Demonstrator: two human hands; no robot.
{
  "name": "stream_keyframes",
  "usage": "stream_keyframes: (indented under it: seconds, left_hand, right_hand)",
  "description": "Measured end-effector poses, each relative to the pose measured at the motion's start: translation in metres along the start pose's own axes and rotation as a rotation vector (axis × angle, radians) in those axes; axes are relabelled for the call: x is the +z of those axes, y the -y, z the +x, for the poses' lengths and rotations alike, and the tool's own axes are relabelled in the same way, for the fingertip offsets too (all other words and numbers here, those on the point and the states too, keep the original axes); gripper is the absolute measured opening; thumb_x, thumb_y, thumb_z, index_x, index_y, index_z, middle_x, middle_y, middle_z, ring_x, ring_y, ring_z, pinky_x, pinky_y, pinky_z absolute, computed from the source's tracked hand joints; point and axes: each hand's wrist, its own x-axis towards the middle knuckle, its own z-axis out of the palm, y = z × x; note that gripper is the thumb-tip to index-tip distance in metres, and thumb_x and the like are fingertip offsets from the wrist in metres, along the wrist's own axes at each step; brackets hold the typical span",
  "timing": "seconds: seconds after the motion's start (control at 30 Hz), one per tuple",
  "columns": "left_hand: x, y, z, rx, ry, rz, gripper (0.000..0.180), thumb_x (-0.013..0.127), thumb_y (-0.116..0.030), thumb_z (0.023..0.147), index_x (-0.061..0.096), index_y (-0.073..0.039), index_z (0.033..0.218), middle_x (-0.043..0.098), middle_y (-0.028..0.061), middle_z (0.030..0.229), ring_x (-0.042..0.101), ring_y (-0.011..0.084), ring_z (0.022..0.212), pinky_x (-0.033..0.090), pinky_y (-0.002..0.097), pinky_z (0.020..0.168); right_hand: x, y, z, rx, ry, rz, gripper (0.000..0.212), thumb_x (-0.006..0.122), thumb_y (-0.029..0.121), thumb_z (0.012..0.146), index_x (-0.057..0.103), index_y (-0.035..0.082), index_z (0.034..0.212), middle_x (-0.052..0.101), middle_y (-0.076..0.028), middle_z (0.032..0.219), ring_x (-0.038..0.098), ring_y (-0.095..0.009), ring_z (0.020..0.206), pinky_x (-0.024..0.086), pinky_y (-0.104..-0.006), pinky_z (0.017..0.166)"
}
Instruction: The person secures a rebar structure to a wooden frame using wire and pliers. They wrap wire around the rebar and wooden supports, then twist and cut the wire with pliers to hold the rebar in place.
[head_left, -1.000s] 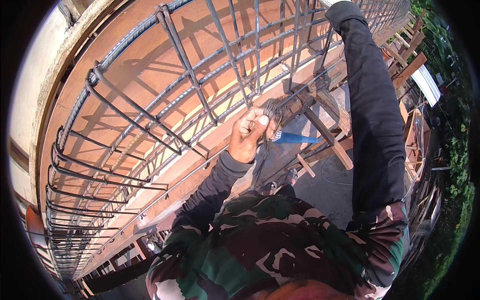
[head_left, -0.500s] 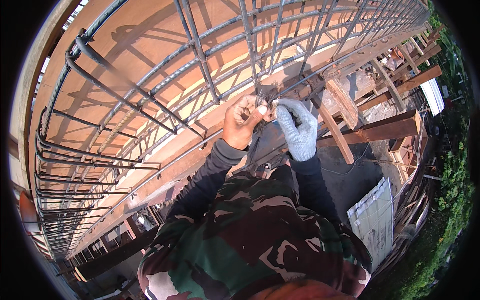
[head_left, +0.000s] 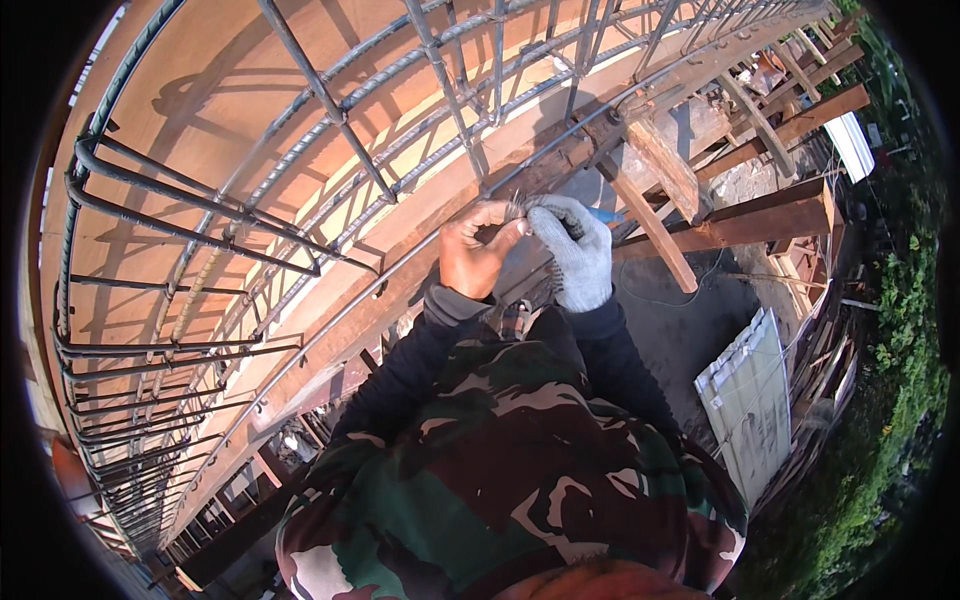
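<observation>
My bare left hand (head_left: 472, 255) and my right hand (head_left: 580, 258), in a light grey knit glove, meet in front of my body. The thumb and fingers of each are pinched together, fingertips touching or nearly so. Between them is a bundle of thin dark tie wire (head_left: 516, 206), its fine ends poking up above the fingertips. Most of the bundle is hidden behind the hands. Just beyond the hands runs a long steel bar (head_left: 420, 246) along a timber edge.
A rebar cage (head_left: 335, 112) curves across the far and left side before orange-brown plywood (head_left: 235, 65). To the right are timber beams (head_left: 740, 232), a loose wooden plank (head_left: 650, 228), and a leaning corrugated sheet (head_left: 748, 405). Green plants (head_left: 905, 370) grow at the far right.
My view has shifted, so the cage appears further up and left. My hands have drawn closer together, and less of the wire bundle shows between them.
</observation>
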Motion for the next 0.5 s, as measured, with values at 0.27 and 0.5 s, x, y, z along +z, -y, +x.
stream_keyframes:
  seconds: [0.27, 0.5]
  left_hand:
    - [0.002, 0.005, 0.004, -0.03, 0.014, -0.078, 0.011, 0.075, -0.002, 0.084, 0.07, 0.001, 0.093, 0.068, 0.0015, 0.082, 0.06, 0.0073, 0.077, 0.049, 0.0248, 0.071]
    - [0.003, -0.011, 0.002, 0.1, 0.029, 0.201, 0.013, 0.063, -0.009, 0.094, 0.064, 0.001, 0.102, 0.064, 0.0103, 0.077, 0.061, 0.0218, 0.068, 0.048, 0.0325, 0.066]
  right_hand:
    - [-0.003, -0.003, -0.002, 0.05, -0.003, 0.037, 0.018, 0.064, 0.006, 0.094, 0.065, -0.003, 0.11, 0.068, -0.006, 0.097, 0.061, -0.008, 0.087, 0.05, -0.0237, 0.079]
    - [0.001, -0.011, -0.005, 0.01, -0.035, 0.142, 0.012, 0.056, 0.008, 0.1, 0.058, -0.001, 0.106, 0.065, -0.006, 0.094, 0.061, -0.01, 0.086, 0.05, -0.0257, 0.08]
